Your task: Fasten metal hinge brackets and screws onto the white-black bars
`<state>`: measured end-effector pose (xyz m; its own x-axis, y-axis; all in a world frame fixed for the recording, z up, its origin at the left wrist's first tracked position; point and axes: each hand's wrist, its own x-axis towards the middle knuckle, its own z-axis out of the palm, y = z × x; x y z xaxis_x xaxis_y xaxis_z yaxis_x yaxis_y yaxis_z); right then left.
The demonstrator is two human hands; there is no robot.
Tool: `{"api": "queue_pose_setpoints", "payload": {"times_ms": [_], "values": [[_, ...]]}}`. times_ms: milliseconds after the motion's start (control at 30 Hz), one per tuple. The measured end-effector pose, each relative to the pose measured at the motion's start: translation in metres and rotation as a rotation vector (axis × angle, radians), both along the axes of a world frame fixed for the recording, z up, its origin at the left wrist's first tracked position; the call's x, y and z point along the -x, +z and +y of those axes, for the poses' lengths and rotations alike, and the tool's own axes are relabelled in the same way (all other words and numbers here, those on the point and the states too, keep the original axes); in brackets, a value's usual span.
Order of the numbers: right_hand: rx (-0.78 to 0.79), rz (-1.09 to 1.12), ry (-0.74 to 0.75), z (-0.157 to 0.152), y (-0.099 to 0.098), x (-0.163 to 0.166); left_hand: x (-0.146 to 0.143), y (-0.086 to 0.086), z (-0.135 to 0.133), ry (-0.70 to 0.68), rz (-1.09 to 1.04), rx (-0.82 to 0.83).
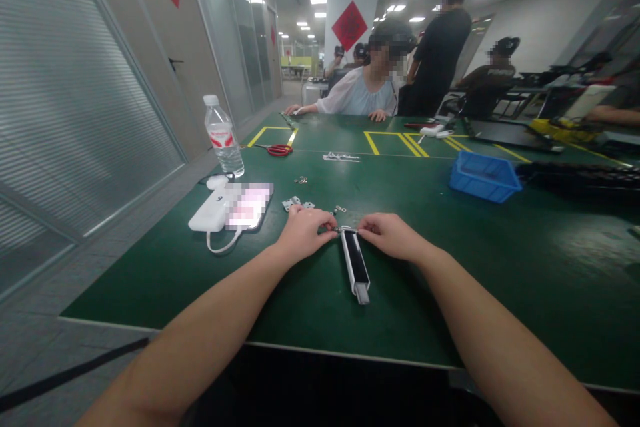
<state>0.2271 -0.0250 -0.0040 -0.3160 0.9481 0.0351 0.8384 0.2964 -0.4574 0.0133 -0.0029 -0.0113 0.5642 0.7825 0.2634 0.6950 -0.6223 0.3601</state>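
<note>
A slim white-framed device (355, 260) with a glossy black face lies on the green table between my hands. A grey tab (363, 295) sticks out of its near end. At its far left corner, my left hand (306, 232) is closed in a pinch on a small metallic-looking piece, too small to name. My right hand (390, 233) pinches at the far right corner. A thin pale strip crosses the far end between the fingertips; what the right fingers grip is hidden. Small white-grey parts (296, 203) and tiny rings (341, 209) lie just beyond my hands.
To the left are a water bottle (223, 140), a white power bank (209, 213) and a cabled phone (250, 205). Red-handled scissors (279, 151) and white strips (341, 157) lie farther off. A blue bin (484, 177) stands right. A person (360, 90) sits opposite.
</note>
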Motion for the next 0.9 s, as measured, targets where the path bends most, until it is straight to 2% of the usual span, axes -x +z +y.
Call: {"api": "queue_pose_setpoints", "payload": {"times_ms": [900], "values": [[-0.036, -0.011, 0.028, 0.0012, -0.0049, 0.0009, -0.0022, -0.0028, 0.0013, 0.002, 0.015, -0.007]]}}
